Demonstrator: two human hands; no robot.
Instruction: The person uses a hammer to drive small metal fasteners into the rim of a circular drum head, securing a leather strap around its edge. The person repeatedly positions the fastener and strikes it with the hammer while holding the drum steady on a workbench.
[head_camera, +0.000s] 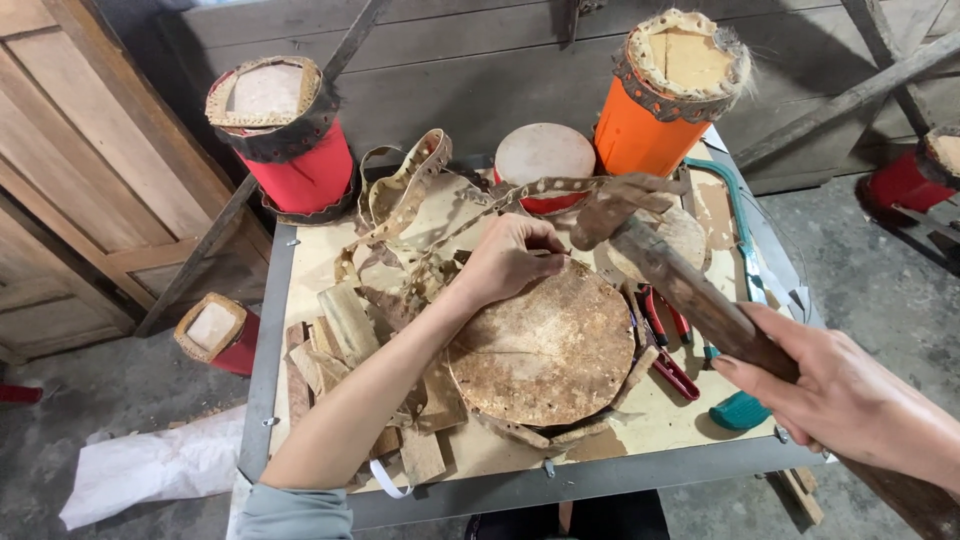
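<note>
Left hand (510, 262) pinches something small, perhaps a punch, on the stiff, dry hide disc (545, 345) lying flat on the table (262, 330); right hand (840, 390) grips a heavy-looking wooden mallet (690, 285)

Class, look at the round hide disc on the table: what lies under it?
Under the hide disc, leather strips poke out at its near edge and wood scraps at its left. The left hand presses its far rim. Whatever lies beneath its middle is covered.

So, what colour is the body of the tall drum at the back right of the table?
Bright orange drum, with a brown hide band on top; the head view shows it.
</note>
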